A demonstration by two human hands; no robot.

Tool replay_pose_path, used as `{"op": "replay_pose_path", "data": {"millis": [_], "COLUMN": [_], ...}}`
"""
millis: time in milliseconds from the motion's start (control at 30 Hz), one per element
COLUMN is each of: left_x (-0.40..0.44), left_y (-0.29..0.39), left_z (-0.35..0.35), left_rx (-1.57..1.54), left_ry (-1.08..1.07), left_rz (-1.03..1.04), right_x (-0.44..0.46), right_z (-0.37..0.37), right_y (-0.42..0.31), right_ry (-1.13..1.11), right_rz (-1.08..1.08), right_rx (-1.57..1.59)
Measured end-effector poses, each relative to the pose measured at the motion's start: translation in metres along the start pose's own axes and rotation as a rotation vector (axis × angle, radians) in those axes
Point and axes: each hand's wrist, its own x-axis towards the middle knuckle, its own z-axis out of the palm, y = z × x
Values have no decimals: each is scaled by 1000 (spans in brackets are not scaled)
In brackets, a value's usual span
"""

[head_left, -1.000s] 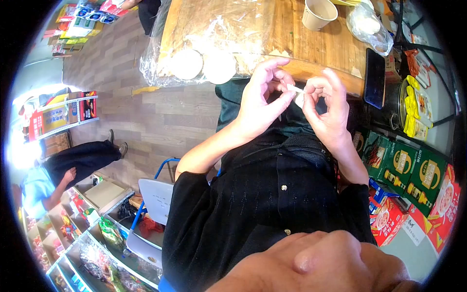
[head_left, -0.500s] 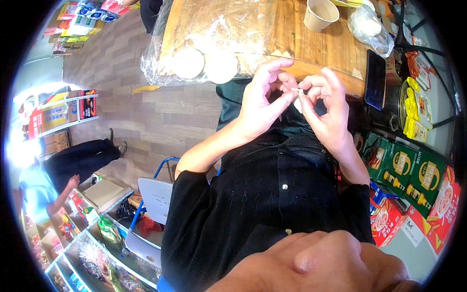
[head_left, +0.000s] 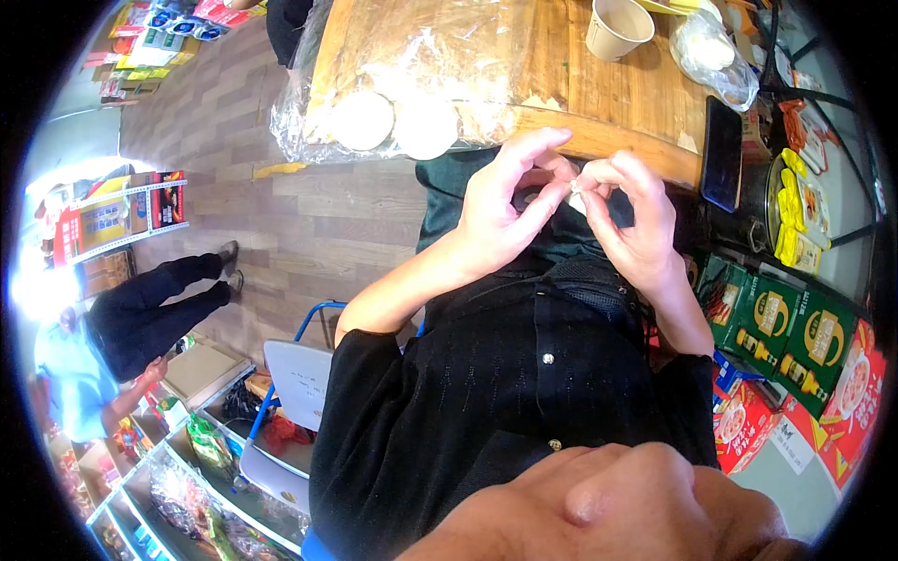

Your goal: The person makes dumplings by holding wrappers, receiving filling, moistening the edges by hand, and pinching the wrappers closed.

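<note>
Over my lap, just off the table's near edge, the fingertips of my left hand [head_left: 510, 201] and my right hand [head_left: 632, 210] meet in a pinch. Between them is a small white piece [head_left: 576, 196], soft-looking and too small to name; the fingers partly cover it. On the wooden table [head_left: 599, 93], two round white discs [head_left: 362, 122] lie side by side on clear plastic film [head_left: 412, 56], bright with glare. A paper cup [head_left: 619, 30] stands farther back, beside a clear plastic bag [head_left: 716, 56] with something white inside.
A dark phone [head_left: 721, 154] lies at the table's right corner. Green boxes [head_left: 772, 318] and red cartons [head_left: 748, 425] are stacked at my right. A chair [head_left: 297, 383] and goods bins [head_left: 206, 486] stand at left, where another person [head_left: 79, 374] is beside shelves.
My fingertips have drawn closer together around the white piece, so less of it shows. The other person's legs and feet have shifted slightly.
</note>
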Motion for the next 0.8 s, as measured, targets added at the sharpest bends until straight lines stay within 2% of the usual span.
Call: {"op": "replay_pose_path", "data": {"millis": [100,200,267,467,567,633,700,767,800], "left_x": [-1,-1,-1,3,6,8,12,16,19], "left_y": [1,3,4,4,2,-2,-4,3,4], "left_z": [3,3,4,9,10,10,10,8,4], "left_rx": [28,20,21,147,228,301,223,54,5], "left_ry": [26,46,44,67,85,82,129,213,211], "left_rz": [0,-37,-56,-54,14,-5,-30,-126,-125], "right_x": [3,6,6,8,13,14,14,15,17], "right_z": [1,0,3,-6,-9,-9,-8,-3,-9], "right_y": [2,9,14,27,29,38,39,32,24], "right_ry": [31,-49,22,-126,-151,-139,-122,60,77], "right_rz": [-4,-82,-273,-471,-547,-544,-545,-204,-113], "right_rx": [-42,-160,-145,-268,-349,-357,-369,-229,-215]}}
